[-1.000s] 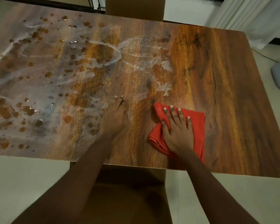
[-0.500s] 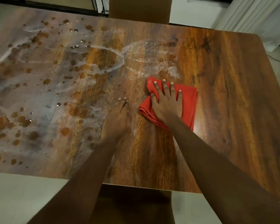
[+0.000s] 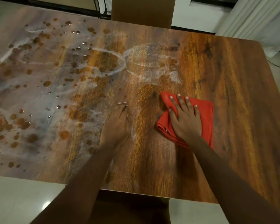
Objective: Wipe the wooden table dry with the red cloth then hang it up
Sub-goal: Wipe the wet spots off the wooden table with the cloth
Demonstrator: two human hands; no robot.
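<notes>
Right hand (image 3: 185, 122) fingers spread flat on red cloth (image 3: 205, 113), left hand (image 3: 116, 126) flat on wet wooden table (image 3: 233, 94)

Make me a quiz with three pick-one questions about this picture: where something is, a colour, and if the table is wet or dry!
1. Where is the cloth?
A. under the right hand
B. on the floor
C. hanging up

2. What colour is the cloth?
A. blue
B. red
C. white

3. How does the left part of the table look?
A. all dry
B. covered by a plate
C. dotted with drops

Answers:
1 A, the right hand presses flat on it.
2 B, it is bright red.
3 C, drops and streaks spread beyond the left hand, which lies flat on the wood.
</notes>
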